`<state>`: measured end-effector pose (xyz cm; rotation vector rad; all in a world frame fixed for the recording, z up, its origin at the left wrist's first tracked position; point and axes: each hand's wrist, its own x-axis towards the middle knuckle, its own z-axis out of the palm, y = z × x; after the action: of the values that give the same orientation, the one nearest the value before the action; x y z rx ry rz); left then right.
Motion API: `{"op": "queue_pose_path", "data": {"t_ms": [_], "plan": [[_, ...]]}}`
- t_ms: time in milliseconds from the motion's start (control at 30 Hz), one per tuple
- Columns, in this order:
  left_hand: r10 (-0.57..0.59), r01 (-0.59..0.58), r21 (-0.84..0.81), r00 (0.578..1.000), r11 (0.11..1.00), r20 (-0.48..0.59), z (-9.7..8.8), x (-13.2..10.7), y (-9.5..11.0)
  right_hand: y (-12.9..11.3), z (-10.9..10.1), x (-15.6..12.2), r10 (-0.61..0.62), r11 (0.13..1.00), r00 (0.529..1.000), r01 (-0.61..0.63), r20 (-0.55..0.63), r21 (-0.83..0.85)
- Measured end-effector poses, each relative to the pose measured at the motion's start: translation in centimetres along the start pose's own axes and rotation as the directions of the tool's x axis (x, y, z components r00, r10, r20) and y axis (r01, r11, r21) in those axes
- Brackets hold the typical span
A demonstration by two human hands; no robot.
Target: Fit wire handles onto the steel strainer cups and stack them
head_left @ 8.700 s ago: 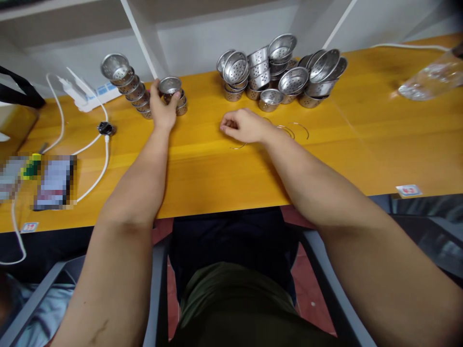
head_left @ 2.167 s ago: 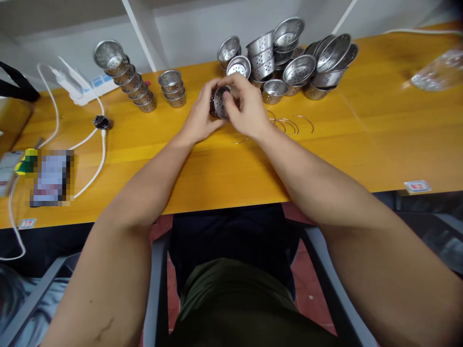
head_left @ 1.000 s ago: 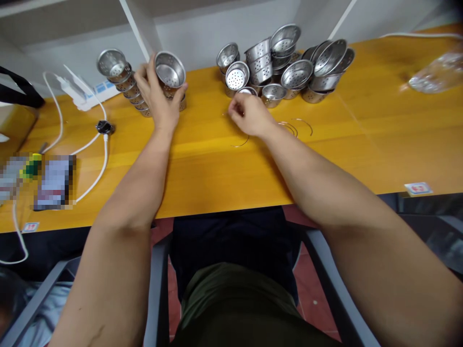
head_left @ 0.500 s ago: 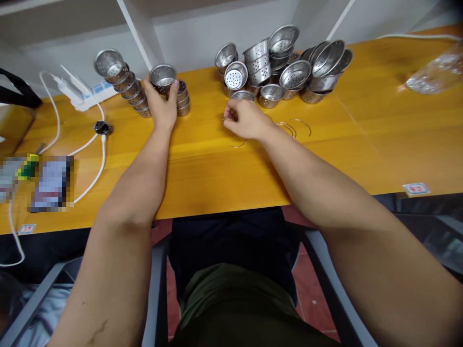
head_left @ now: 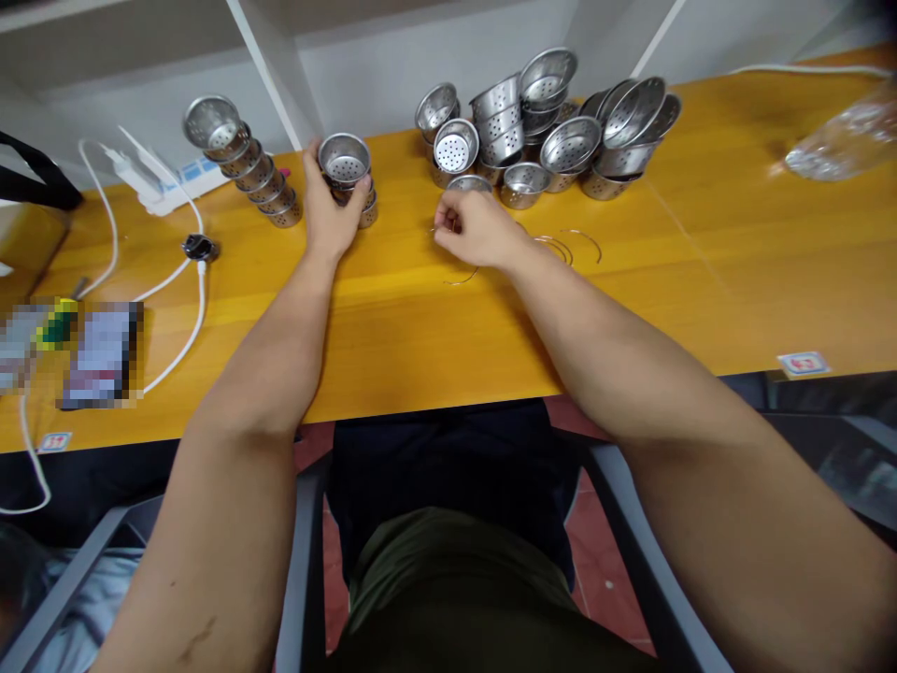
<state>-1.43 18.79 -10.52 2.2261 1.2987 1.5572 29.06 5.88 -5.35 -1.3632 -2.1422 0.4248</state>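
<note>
My left hand (head_left: 334, 215) is closed around a perforated metal cup (head_left: 344, 161), fingers on its left side and thumb on its right. This cup is at the top of a short stack of similar cups (head_left: 369, 212), partly hidden by my hand. Whether it rests fully in the stack I cannot tell. My right hand (head_left: 480, 227) is pinched over the table, with bits of thin wire (head_left: 433, 230) showing at its fingertips. More curved thin wires (head_left: 559, 247) lie beside and beneath that hand. Just behind it sits another small perforated cup (head_left: 469, 183).
A leaning stack of perforated cups (head_left: 258, 178) stands at the left, near a power strip (head_left: 200, 178) and white cables. Several piled cups (head_left: 571, 145) occupy the back right. A blurred phone-like object (head_left: 102, 355) lies left, and a clear plastic bag (head_left: 841, 140) far right.
My left hand has moved right with its cup, from beside the short stack to over its top. My right hand has stayed in place, still pinched.
</note>
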Motion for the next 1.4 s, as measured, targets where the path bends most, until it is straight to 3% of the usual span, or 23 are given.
{"op": "queue_pose_path", "data": {"t_ms": [133, 233, 333, 400, 467, 533, 600, 700, 833, 933, 1033, 1133, 1200, 1267, 1333, 1400], "plan": [[0.01, -0.007, 0.083, 0.999, 0.997, -0.045, -0.6, 0.1, -0.1, 0.7, -1.4, 0.0, -0.007, 0.995, 1.0, 0.009, 0.024, -0.1], [-0.044, 0.047, 0.158, 0.999, 0.986, -0.021, -0.9, 0.3, -0.3, 1.4, -3.5, -0.2, 0.083, 0.967, 0.979, -0.034, 0.185, -0.252], [-0.088, 0.094, 0.15, 0.995, 0.984, -0.045, -0.9, 0.5, -0.7, 1.8, -5.2, -0.5, 0.229, 0.923, 0.92, -0.101, 0.319, -0.373], [-0.106, 0.114, 0.131, 0.992, 0.985, -0.066, -0.7, 0.5, -1.0, 1.6, -5.5, -0.6, 0.252, 0.911, 0.924, -0.126, 0.288, -0.393], [-0.107, 0.117, 0.138, 0.991, 0.983, -0.079, -0.6, 0.4, -0.9, 1.3, -5.3, -0.7, 0.197, 0.927, 0.966, -0.128, 0.169, -0.353], [-0.071, 0.088, 0.151, 0.99, 0.985, -0.118, -0.7, 0.2, -0.2, 1.1, -4.4, -0.7, 0.118, 0.954, 0.993, -0.109, 0.015, -0.279], [-0.005, 0.033, 0.164, 0.986, 0.986, -0.168, -1.0, 0.0, 1.2, 1.2, -3.3, -0.6, 0.068, 0.969, 0.995, -0.082, -0.067, -0.232], [0.036, -0.002, 0.228, 0.989, 0.974, -0.144, -1.4, -0.1, 4.2, 1.6, -1.7, -0.3, 0.067, 0.961, 0.997, -0.073, -0.035, -0.265], [-0.093, 0.095, 0.333, 0.995, 0.938, -0.023, -1.5, 0.0, 7.3, 1.6, -0.8, 0.2, 0.187, 0.927, 0.982, -0.176, -0.001, -0.331], [-0.111, 0.1, 0.387, 0.994, 0.917, 0.006, -1.5, 0.2, 7.2, 1.0, -1.2, 0.3, 0.261, 0.914, 0.965, -0.245, 0.005, -0.323], [-0.096, 0.102, 0.364, 0.995, 0.926, -0.032, -2.0, 0.3, 5.9, 0.3, -1.8, 0.1, 0.287, 0.914, 0.958, -0.271, 0.007, -0.302], [0.02, -0.004, 0.311, 0.999, 0.95, -0.049, -2.2, 0.2, 5.2, -0.1, -2.4, -0.1, 0.257, 0.93, 0.965, -0.26, -0.047, -0.26], [0.131, -0.146, 0.263, 0.989, 0.954, 0.076, -1.6, -0.1, 5.7, -0.1, -2.5, -0.2, 0.198, 0.959, 0.977, -0.209, -0.079, -0.191], [0.207, -0.256, 0.14, 0.933, 0.956, 0.294, -0.5, -0.7, 6.6, -0.3, -2.3, -0.3, 0.123, 0.987, 0.989, -0.13, -0.078, -0.096], [0.243, -0.27, -0.01, 0.847, 0.963, 0.472, 0.7, -1.5, 7.6, -0.8, -1.7, -0.5, 0.06, 0.998, 0.997, -0.06, -0.049, -0.007], [0.255, -0.239, -0.104, 0.79, 0.965, 0.557, 1.7, -2.2, 8.3, -1.5, -0.9, -0.7, 0.021, 0.997, 1.0, -0.02, -0.016, 0.07]]}}
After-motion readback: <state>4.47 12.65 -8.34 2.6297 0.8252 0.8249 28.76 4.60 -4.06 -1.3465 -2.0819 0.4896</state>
